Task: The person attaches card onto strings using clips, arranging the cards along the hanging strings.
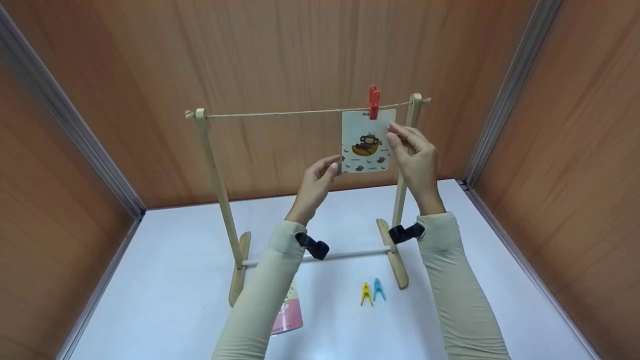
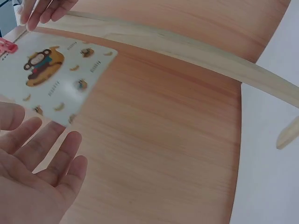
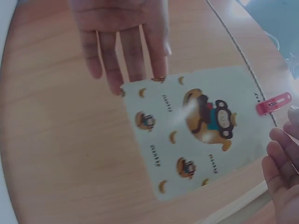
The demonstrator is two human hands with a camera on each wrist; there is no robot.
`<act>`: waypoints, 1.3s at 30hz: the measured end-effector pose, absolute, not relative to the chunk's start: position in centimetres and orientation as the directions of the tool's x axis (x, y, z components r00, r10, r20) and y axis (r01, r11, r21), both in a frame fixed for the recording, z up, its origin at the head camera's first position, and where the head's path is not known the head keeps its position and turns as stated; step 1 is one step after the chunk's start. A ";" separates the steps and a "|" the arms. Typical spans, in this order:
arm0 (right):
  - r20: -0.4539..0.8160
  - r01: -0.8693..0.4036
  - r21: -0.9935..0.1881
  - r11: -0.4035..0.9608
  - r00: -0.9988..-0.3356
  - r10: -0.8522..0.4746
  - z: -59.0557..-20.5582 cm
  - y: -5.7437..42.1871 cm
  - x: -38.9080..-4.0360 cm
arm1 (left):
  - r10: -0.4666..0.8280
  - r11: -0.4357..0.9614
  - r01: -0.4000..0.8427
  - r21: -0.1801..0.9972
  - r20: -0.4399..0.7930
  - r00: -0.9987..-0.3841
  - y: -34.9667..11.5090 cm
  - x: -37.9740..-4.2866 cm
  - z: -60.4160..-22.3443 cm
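Observation:
A white card (image 1: pixel 357 132) with a monkey and banana picture hangs upright from a string (image 1: pixel 280 113), held at its top edge by a red clothespin (image 1: pixel 374 102). At the card's lower left edge is my left hand (image 1: pixel 316 185), its fairly straight fingers reaching the edge and partly behind it in the left wrist view. My right hand (image 1: pixel 415 155) is beside the card's right edge with fingers loosely bent. In the right wrist view, that right hand (image 3: pixel 285 168) lies close to the red clothespin (image 3: pixel 274 103); contact with the card is unclear.
Wooden posts (image 1: pixel 216 175) carry the string, joined below by a white rod (image 1: pixel 350 254). A yellow clothespin (image 1: pixel 366 294) and a blue clothespin (image 1: pixel 379 289) lie on the white table (image 1: pixel 340 320). Partly under my left sleeve is a pink card (image 1: pixel 290 317). Wood-grain panels enclose the table.

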State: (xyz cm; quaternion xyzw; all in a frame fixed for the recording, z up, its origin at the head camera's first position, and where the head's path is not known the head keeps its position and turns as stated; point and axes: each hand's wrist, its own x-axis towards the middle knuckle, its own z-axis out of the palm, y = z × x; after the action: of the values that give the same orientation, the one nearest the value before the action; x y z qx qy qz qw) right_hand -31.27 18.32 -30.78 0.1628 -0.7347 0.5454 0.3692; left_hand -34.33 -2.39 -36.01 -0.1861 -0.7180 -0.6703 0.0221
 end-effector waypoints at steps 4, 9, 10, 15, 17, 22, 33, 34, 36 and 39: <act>0.699 -0.628 -0.703 0.334 -0.696 0.164 -32.3 18.6 -31.1 | 0.250 0.069 0.261 0.963 0.237 -0.939 -3.1 -34.1 -38.2; 0.676 -0.607 -0.726 0.324 -0.717 0.170 -34.4 18.8 -31.0 | 0.235 0.102 0.229 0.968 0.200 -0.951 -4.1 -33.9 -40.7; 0.671 -0.601 -0.730 0.326 -0.721 0.172 -34.8 18.8 -30.9 | 0.231 0.108 0.221 0.969 0.192 -0.954 -4.4 -33.8 -41.1; 0.629 -0.552 -0.761 0.342 -0.757 0.178 -37.0 18.8 -30.3 | 0.226 0.150 0.189 0.971 0.152 -0.962 -5.9 -33.1 -43.5; 0.598 -0.518 -0.780 0.351 -0.782 0.177 -37.9 18.9 -30.0 | 0.227 0.166 0.177 0.970 0.137 -0.964 -6.5 -32.8 -44.6; 0.540 -0.453 -0.807 0.379 -0.826 0.163 -39.1 18.7 -28.3 | 0.233 0.191 0.175 0.966 0.129 -0.964 -8.3 -32.1 -47.5; 0.418 -0.358 -0.877 0.320 -0.897 0.145 -45.7 19.3 -27.3 | 0.123 0.203 0.085 0.976 0.060 -0.991 -12.3 -30.2 -52.2; 0.401 -0.340 -0.885 0.317 -0.903 0.152 -46.6 19.5 -27.5 | 0.116 0.199 0.078 0.977 0.055 -0.992 -12.6 -29.8 -52.1; 0.371 -0.307 -0.898 0.317 -0.914 0.167 -48.4 19.9 -27.7 | 0.102 0.189 0.052 0.981 0.033 -0.994 -13.2 -29.3 -52.3; 0.311 -0.237 -0.914 0.330 -0.931 0.190 -50.4 20.4 -27.7 | 0.083 0.182 0.025 0.983 0.010 -0.997 -14.2 -29.0 -53.2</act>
State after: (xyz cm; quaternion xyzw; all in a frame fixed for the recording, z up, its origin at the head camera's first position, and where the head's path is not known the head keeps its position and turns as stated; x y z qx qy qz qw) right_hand -27.71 20.39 -50.43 0.0149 -0.7943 0.5785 0.1848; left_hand -28.97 -14.20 -53.17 -0.0350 -0.7684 -0.6386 -0.0225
